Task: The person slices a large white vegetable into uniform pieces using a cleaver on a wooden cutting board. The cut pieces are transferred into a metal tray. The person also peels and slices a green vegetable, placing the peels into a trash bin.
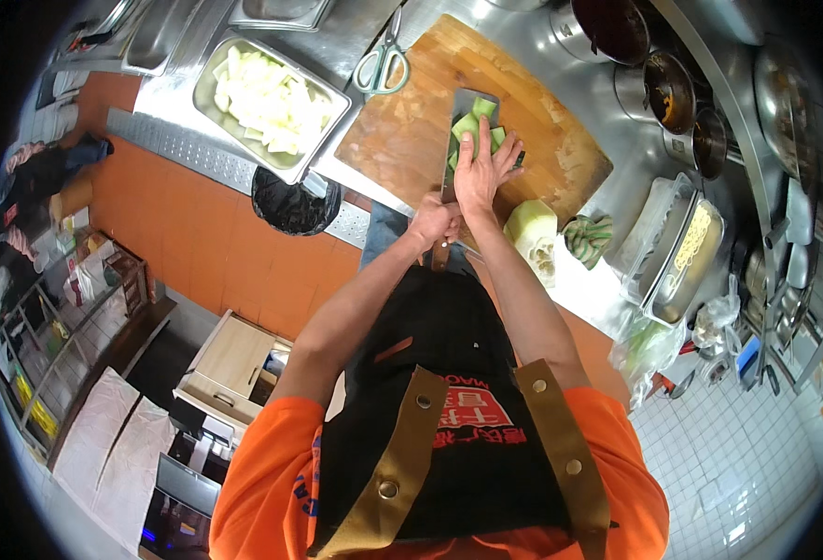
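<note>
My left hand (437, 221) is closed around the brown handle of a wide-bladed knife (451, 164). The blade extends over a wooden cutting board (390, 143), with green vegetable pieces (465, 126) lying on or against it. My right hand (480, 171) rests palm down on these pieces, fingers spread; its palm hides some of them and part of the blade. A cut pale-green gourd or melon (532, 227), its seedy core showing, sits at the board's near right corner. Left of the board, a steel pan (205, 87) holds many pale cut pieces (268, 98).
Scissors (381, 70) lie by the board's upper left edge. A striped cloth (588, 240), a noodle container (711, 252) and steel pots (663, 91) stand right. A black-lined bin (292, 210) is below the counter. Another person (33, 185) is at far left.
</note>
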### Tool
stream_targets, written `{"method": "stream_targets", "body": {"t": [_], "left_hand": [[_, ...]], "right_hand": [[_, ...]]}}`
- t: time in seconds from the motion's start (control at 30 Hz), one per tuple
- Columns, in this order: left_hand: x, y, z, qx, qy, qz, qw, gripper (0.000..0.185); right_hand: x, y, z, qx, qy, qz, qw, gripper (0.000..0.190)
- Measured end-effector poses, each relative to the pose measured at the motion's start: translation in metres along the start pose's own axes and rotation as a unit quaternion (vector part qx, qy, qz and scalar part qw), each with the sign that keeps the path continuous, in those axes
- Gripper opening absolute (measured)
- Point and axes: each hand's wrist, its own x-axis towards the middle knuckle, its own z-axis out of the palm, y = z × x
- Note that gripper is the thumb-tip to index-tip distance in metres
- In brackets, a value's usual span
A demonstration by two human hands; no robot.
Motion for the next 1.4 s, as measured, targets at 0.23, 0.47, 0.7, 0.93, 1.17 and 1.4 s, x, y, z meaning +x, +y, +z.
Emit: {"method": "stream_targets", "body": {"t": [0.23,0.47,0.7,0.93,1.17,1.4], "left_hand": [[-0.044,0.014,0.003,0.003,-0.003,0.028,1.0,0.021],[-0.164,0.044,-0.046,-0.004,0.085,0.12,0.989,0.016],[-0.294,0.02,-0.138,-0.1,0.274,0.124,0.948,0.02],[-0.299,-0.004,-0.261,-0.167,0.38,0.111,0.903,0.01],[-0.317,-0.042,-0.314,-0.158,0.405,0.105,0.894,0.012],[-0.311,-0.018,-0.267,-0.022,0.299,0.091,0.95,0.019]], "right_hand": [[-0.021,-0.038,-0.014,0.0,0.01,-0.093,0.996,0.053],[-0.095,-0.152,-0.024,0.071,-0.02,-0.243,0.967,0.053],[-0.22,-0.244,0.048,0.123,-0.151,-0.375,0.907,0.051],[-0.212,-0.231,0.212,0.128,-0.404,-0.234,0.875,0.052],[-0.146,-0.178,0.089,0.147,-0.378,-0.238,0.882,0.038],[-0.112,-0.012,-0.139,-0.183,0.041,-0.156,0.97,0.069]]}}
